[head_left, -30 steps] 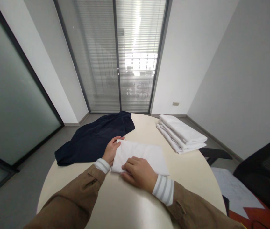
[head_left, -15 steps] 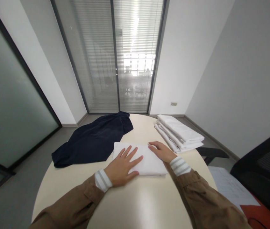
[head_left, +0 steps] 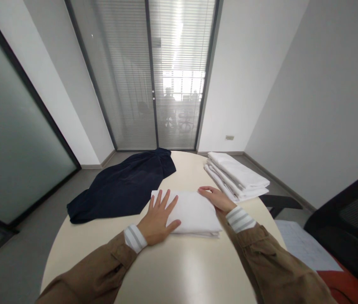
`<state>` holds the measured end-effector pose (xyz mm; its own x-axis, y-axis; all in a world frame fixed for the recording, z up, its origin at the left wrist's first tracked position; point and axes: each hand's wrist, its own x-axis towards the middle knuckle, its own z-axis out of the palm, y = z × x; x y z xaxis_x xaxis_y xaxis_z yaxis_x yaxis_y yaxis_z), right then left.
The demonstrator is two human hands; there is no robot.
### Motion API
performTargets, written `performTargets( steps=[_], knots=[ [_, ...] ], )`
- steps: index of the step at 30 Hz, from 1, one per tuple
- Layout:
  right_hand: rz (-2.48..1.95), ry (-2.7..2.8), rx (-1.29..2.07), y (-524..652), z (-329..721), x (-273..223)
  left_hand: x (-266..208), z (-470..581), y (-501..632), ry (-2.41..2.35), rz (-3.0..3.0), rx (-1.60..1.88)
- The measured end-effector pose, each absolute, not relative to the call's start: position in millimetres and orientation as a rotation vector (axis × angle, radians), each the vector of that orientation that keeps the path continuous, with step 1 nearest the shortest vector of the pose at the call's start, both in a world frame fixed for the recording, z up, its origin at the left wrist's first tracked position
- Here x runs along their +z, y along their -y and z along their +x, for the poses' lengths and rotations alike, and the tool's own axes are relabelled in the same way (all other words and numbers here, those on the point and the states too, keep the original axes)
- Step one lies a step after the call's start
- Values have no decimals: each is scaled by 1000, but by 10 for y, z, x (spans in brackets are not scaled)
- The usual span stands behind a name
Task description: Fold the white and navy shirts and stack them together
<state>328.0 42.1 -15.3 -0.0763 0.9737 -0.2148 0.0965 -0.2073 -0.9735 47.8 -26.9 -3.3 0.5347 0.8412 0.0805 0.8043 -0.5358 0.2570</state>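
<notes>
A folded white cloth (head_left: 194,213) lies flat in the middle of the round table, its layers showing along the near edge. My left hand (head_left: 158,217) rests palm down on the cloth's left part, fingers spread and thumb pointing right. At the cloth's far right edge, my right hand (head_left: 218,199) is turned on its side, with fingertips and thumb close together at the fabric. Its lower fingers are hidden.
A dark navy garment (head_left: 125,183) is spread at the table's left. Several folded white cloths form a stack (head_left: 237,175) at the back right. A black chair (head_left: 350,219) stands right of the table (head_left: 179,274), with papers (head_left: 305,245) beside it.
My left hand has slid left over the cloth, fingers now pointing more away from me. My right hand has shifted very slightly and stays at the right edge.
</notes>
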Motion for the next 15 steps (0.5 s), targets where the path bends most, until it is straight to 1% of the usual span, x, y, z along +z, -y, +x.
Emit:
performTargets(
  steps=[2, 4, 7, 10, 12, 15],
  knots=[
    [-1426, 1328, 1330, -418, 3292, -165, -43, 483, 260, -1444, 2526, 267],
    [-1503, 1466, 1163, -414, 3288, -165, -33, 482, 251, -1452, 2492, 235],
    [-1521, 1675, 720, -357, 3217, -100, -4, 475, 240, -1450, 2489, 202],
    [-1356, 1991, 335, -190, 3059, 52, 10, 468, 239, -1460, 2483, 188],
    [-1236, 2255, 268, -39, 2934, 151, 1, 464, 240, -1462, 2471, 194],
    [-1084, 2583, 316, 153, 2787, 206, -29, 454, 236, -1456, 2468, 243]
  ],
)
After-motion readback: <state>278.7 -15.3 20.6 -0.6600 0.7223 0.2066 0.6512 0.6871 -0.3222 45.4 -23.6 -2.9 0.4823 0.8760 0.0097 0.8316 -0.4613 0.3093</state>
